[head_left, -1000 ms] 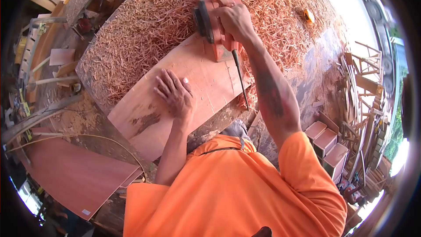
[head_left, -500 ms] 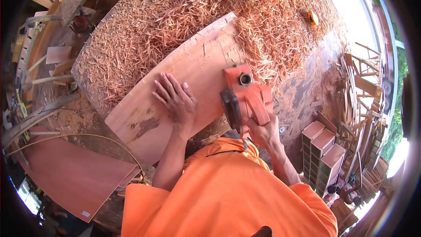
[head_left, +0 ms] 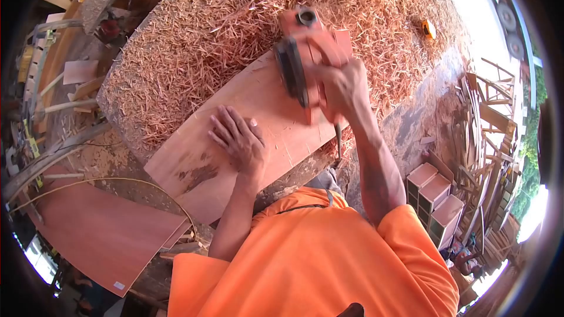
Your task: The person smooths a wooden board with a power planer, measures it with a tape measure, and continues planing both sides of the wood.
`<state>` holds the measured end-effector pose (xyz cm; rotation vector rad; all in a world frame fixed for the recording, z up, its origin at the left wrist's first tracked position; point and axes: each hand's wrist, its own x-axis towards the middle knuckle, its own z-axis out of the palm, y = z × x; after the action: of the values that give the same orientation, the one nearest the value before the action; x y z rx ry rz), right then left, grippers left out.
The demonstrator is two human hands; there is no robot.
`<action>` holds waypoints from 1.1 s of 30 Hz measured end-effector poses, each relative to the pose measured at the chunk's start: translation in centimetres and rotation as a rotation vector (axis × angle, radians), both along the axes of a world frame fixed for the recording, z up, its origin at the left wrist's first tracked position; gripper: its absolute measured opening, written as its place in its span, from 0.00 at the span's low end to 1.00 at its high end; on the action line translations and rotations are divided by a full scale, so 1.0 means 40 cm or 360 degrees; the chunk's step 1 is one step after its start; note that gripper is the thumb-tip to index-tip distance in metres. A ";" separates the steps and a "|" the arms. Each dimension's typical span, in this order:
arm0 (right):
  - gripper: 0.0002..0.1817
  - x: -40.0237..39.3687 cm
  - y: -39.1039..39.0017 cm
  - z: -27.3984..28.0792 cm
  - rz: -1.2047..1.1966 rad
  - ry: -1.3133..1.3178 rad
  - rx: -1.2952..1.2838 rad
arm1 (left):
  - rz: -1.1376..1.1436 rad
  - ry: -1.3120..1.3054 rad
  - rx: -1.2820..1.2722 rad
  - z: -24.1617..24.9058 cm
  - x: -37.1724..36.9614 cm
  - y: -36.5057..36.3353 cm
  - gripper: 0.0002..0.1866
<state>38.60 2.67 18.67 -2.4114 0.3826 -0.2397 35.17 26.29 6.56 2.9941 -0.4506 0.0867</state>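
A wide wooden board [head_left: 276, 120] lies slantwise in front of me, with a dark rough patch near its lower left end. My left hand [head_left: 239, 140] rests flat on the board, fingers spread. An orange electric planer [head_left: 305, 53] with a black side cover sits at the board's far right end. My right hand [head_left: 343, 85] is wrapped round its rear handle; the fingertips are partly hidden and slightly blurred. The planer covers that end of the board. Its cord [head_left: 338, 141] hangs down behind the handle.
Thick wood shavings [head_left: 194, 64] cover the work surface around the board. A yellow tape measure [head_left: 429, 29] lies at the far right. A reddish plywood sheet [head_left: 106, 229] is at lower left. Drawer-like boxes [head_left: 435, 191] and stacked wood scraps [head_left: 487, 123] stand at right.
My right hand has pushed the planer away from me and a little left, to the board's far end. My left hand has stayed pressed on the board, with only a slight shift in view.
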 end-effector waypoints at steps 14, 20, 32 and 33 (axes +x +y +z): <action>0.15 -0.375 -0.212 0.083 -0.1277 0.0606 0.0524 | -0.0035 0.0160 0.0076 0.017 0.006 0.009 0.32; 0.19 -0.403 -0.262 0.079 -0.1425 0.0687 0.0679 | -0.0042 0.0181 0.0102 0.032 0.013 -0.001 0.32; 0.23 -0.260 -0.415 -0.013 -0.0769 0.0250 0.0606 | -0.0062 0.0036 0.0112 0.028 0.010 -0.002 0.32; 0.23 -0.256 -0.416 -0.019 -0.0821 0.0301 0.0607 | -0.0071 -0.0002 0.0124 0.029 0.008 -0.001 0.31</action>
<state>28.35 -13.96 17.92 -1.9299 1.0398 -0.1457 35.49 26.26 7.71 3.0580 -0.5326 0.0687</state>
